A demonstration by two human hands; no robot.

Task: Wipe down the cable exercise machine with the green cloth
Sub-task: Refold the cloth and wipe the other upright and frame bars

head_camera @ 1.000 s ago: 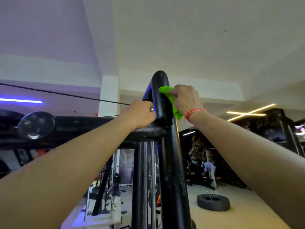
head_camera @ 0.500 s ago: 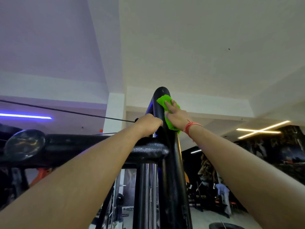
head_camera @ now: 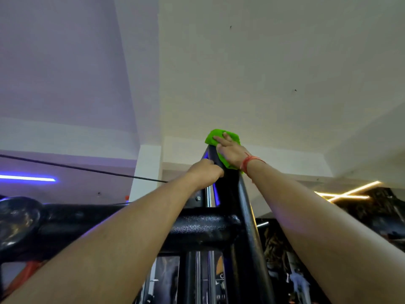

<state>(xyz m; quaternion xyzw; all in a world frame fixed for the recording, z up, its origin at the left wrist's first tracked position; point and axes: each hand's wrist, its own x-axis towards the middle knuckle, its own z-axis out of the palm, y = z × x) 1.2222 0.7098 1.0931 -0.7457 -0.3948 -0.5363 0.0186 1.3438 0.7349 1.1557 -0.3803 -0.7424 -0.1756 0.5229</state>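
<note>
Since a moment ago my right hand point(head_camera: 230, 153) has slid the green cloth point(head_camera: 221, 139) up onto the post's point(head_camera: 245, 207) tip at frame centre, fingers flat pressing it; my left hand point(head_camera: 205, 173) grips the post for steadiness.

arms point(head_camera: 122, 249): both showing bare, no sleeves | right wrist: wearing a thin red thread band point(head_camera: 248, 162), loose ends trailing | rings, watch: not showing

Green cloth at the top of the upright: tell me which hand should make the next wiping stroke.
Right. The right hand already presses the green cloth flat against the upright's top, while the left hand grips the frame just below, likely bracing.
</note>
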